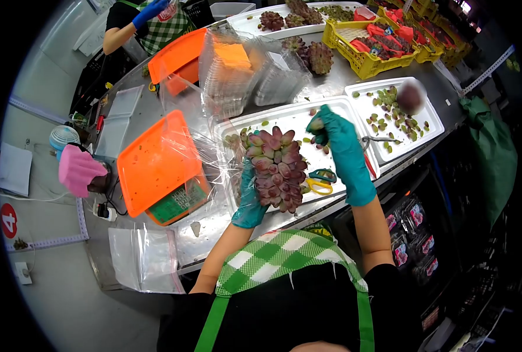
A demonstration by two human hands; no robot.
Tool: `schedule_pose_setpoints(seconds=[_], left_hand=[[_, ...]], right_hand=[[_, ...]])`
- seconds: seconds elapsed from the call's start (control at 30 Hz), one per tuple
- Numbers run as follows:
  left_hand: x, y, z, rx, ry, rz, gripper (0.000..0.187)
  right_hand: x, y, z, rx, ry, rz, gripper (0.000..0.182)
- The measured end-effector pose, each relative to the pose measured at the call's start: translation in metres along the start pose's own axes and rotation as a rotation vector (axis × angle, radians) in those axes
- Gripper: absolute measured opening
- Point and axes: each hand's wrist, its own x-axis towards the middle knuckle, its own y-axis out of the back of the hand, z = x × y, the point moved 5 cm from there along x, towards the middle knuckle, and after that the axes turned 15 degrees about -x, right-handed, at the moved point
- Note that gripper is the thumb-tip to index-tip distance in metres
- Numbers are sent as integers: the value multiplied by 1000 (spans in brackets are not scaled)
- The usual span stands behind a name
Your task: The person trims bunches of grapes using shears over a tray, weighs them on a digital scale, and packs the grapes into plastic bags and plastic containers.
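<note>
My left hand (pixel 250 202), in a teal glove, holds a large purple-green succulent cluster (pixel 276 170) from beneath, over the near-left part of a white tray (pixel 346 105). My right hand (pixel 328 126), gloved in teal too, is raised over the same tray to the right of the cluster. Its fingers are closed in a pinch around a small greenish leaf (pixel 315 124). Scissors with yellow and teal handles (pixel 320 183) lie in the tray between my hands. Pliers-like cutters with red handles (pixel 369 164) rest across the tray's right edge.
Orange-lidded boxes (pixel 158 164) and stacked clear plastic containers (pixel 228 76) stand left and behind. A second white tray (pixel 434 120) holds loose leaves and a blurred dark round object (pixel 411 98). Yellow crates (pixel 366 67) are at the back right. Another person's blue-gloved hand (pixel 149 13) shows top left.
</note>
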Motion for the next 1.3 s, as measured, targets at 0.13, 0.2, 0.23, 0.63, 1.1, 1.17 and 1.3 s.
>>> schedule_pose_setpoints(seconds=[0.13,0.2,0.23,0.63,1.1,1.17,1.3], left_hand=[[8,4,6,2,-5,16,63],[11,9,10,0,-13,25,63],[10,10,13,-1,-19,30,63],[13,20,24,16,-81,68,63],[8,21,27,23,-70,60,62],[9,17,23,24,-51,49,62],[9,15,17,18,-22,38,62]], right_hand=[[19,35,88,-175,-207,66,33],[7,42,117,-900,-294,5,63],[-5,40,128,-1041,-233,-126,66],[-28,12,166,-1592,281,-415,31],[-28,49,-36,-1114,424,-270,46],[-31,39,-56,-1281,571,-291,50],[-30,23,-68,-1535,714,-362,53]])
